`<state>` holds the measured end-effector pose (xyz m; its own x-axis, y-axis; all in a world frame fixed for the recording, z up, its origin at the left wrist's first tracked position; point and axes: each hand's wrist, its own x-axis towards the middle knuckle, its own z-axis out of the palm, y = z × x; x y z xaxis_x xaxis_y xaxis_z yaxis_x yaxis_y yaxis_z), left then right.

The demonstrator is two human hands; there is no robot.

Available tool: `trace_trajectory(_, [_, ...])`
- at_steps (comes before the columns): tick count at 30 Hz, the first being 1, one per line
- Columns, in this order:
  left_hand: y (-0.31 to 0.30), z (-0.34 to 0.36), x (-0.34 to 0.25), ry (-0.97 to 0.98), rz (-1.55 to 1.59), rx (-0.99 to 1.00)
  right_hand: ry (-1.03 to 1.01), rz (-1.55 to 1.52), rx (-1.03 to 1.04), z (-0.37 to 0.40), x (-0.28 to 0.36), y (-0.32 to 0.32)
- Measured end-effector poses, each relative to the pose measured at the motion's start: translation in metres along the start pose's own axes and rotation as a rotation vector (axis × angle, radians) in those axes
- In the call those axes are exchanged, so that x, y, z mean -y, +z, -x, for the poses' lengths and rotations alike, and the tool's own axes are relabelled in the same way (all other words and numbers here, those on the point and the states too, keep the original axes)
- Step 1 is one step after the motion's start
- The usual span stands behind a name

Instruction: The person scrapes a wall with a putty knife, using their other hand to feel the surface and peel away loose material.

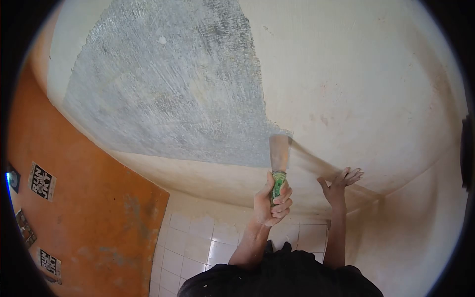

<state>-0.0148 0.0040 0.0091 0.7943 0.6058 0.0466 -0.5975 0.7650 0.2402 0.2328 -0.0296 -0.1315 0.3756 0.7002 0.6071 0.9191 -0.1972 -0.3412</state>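
Note:
My left hand [272, 202] is wrapped round the green handle of a scraper [279, 151]. The scraper's wide metal blade points up and lies against the wall, at the lower right corner of a rough grey patch [168, 84]. Cream paint [346, 74] covers the wall to the right of this patch, with a ragged edge between the two. Lower right of the blade, my right hand [339, 185] rests on the cream wall with its fingers spread and holds nothing.
An orange wall [99, 198] with stickers [42, 181] stands on the left. White floor tiles [190, 242] show below, beside my dark clothing [282, 277]. The cream wall meets another wall at a corner on the right. A dark object [466, 153] is at the right edge.

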Motion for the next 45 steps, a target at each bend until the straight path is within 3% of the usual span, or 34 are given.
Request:
trace_trajectory(7, [0.062, -0.038, -0.029, 0.069, -0.082, 0.248, -0.096, 0.038, -0.071, -0.003, -0.007, 0.001])
trace_trajectory(11, [0.002, -0.015, -0.008, 0.016, -0.035, 0.063, -0.049, -0.025, -0.04, 0.0, -0.004, 0.003])
trace_trajectory(15, [-0.014, -0.003, -0.001, -0.054, 0.067, 0.046, 0.014, -0.036, 0.024, 0.001, -0.006, 0.005])
trace_trajectory(20, [0.057, -0.039, -0.03, 0.059, -0.11, 0.212, -0.004, -0.004, -0.006, 0.001, -0.002, 0.003])
trace_trajectory(24, [0.027, -0.016, -0.008, 0.059, -0.083, 0.105, 0.072, 0.002, 0.064, 0.004, -0.004, 0.004])
trace_trajectory(26, [0.011, -0.001, 0.001, 0.043, -0.073, -0.042, 0.053, -0.002, 0.048, -0.001, -0.005, 0.003])
trace_trajectory(36, [0.016, 0.005, -0.001, -0.012, 0.019, -0.009, -0.015, -0.008, -0.005, -0.002, -0.002, 0.001])
trace_trajectory(39, [0.023, -0.002, -0.012, -0.042, 0.002, 0.088, -0.065, 0.006, -0.034, -0.002, -0.006, 0.004])
trace_trajectory(41, [0.035, -0.015, -0.023, 0.07, -0.103, 0.031, -0.071, 0.026, -0.035, 0.005, -0.006, 0.009])
trace_trajectory(43, [0.031, -0.011, -0.021, 0.039, -0.081, 0.034, -0.089, 0.061, -0.086, -0.004, -0.011, 0.008])
trace_trajectory(45, [0.018, -0.007, -0.013, 0.002, -0.071, 0.041, -0.046, 0.031, 0.009, 0.002, -0.009, 0.004])
